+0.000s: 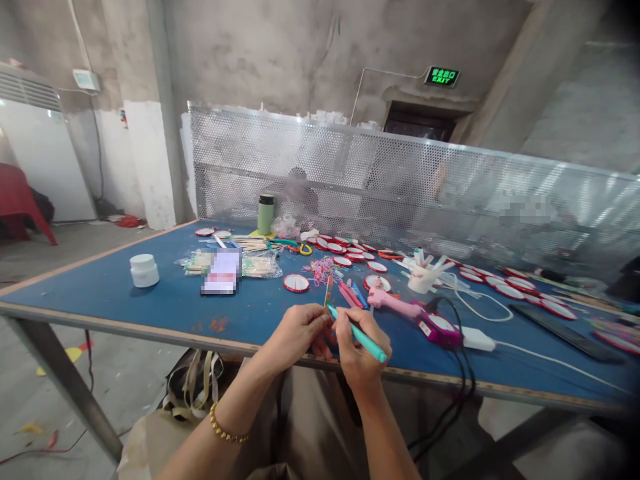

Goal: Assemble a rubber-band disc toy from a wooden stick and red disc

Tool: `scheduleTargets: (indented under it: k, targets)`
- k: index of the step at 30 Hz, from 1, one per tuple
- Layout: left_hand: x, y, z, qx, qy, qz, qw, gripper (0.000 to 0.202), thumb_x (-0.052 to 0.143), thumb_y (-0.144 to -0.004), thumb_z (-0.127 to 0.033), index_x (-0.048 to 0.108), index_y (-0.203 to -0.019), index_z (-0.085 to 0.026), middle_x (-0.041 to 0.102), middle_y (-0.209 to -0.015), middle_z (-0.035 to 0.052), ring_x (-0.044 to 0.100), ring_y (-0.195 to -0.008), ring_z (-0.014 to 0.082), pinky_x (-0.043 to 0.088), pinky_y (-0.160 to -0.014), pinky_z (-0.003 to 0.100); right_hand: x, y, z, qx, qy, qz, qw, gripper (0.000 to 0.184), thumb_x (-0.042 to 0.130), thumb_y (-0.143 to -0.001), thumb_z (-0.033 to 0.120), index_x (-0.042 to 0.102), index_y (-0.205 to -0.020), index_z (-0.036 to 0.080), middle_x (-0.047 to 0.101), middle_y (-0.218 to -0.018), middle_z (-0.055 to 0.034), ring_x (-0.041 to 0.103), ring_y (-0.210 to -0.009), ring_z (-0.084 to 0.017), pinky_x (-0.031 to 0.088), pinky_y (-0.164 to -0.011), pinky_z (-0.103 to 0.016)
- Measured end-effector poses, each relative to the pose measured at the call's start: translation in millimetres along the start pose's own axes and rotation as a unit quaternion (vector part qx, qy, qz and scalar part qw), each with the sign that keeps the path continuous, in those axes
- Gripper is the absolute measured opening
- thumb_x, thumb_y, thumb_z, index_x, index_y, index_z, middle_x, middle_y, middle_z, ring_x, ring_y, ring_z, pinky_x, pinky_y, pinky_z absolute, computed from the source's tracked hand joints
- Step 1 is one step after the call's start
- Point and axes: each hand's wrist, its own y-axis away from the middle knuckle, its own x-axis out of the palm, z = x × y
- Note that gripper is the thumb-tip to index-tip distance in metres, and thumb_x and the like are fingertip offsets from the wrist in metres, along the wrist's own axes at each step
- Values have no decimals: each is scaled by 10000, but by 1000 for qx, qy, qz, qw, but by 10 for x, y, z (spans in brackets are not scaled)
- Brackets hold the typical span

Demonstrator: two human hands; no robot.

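Note:
My left hand (298, 331) is closed in a pinch on a thin wooden stick (328, 292) that stands upright over the front edge of the blue table (165, 300). My right hand (356, 352) grips a teal pen-like tool (361, 335), its tip touching the stick near my left fingers. A gold bracelet (223, 430) sits on my left wrist. Just beyond the hands lie coloured sticks (350, 293) and a pink glue gun (400, 308).
Several red-rimmed round discs (296, 283) are scattered across the table. A white jar (144, 270), a green flask (265, 213), bagged sticks (260, 265) and a white cup of sticks (423, 275) stand farther back. A perforated metal screen (400, 180) backs the table. Cables (457, 373) hang at right.

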Motion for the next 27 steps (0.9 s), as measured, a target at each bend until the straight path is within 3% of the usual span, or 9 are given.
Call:
scheduleTargets:
  k: [27]
  targets:
    - [7, 17, -18, -1, -8, 0, 1000, 367, 511, -869, -523, 519, -762, -172, 618, -582, -3, 635, -499, 137, 470, -471, 207, -1, -8, 19, 9, 1, 5, 1000, 116, 569, -899, 193, 633, -802, 193, 652, -660, 12, 600, -553, -112, 501, -574, -218]
